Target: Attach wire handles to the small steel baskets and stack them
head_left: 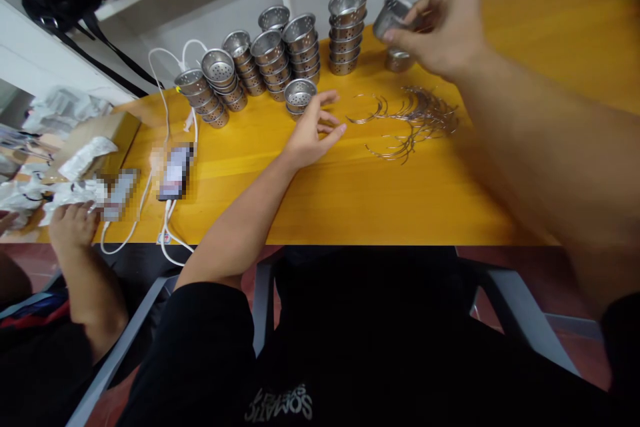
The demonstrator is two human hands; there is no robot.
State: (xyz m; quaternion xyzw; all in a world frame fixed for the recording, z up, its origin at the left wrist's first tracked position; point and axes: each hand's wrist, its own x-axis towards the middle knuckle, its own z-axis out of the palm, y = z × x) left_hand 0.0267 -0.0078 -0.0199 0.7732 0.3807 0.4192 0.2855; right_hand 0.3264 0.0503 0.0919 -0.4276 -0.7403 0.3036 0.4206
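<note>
My right hand pinches a perforated metal cup by its side, tilted and slightly blurred. Just beneath it another metal cup stands on the table; whether the two touch I cannot tell. My left hand rests near the table surface with fingers apart and nothing in them. Right behind it sits a short stack of perforated cups, partly hidden by the fingers. Between my hands lies a loose heap of thin curved metal wires.
Several tall stacks of perforated cups line the back of the yellow table. A phone with white cables lies to the left. Beyond it are another phone, a cardboard box, plastic bags and another person's hand.
</note>
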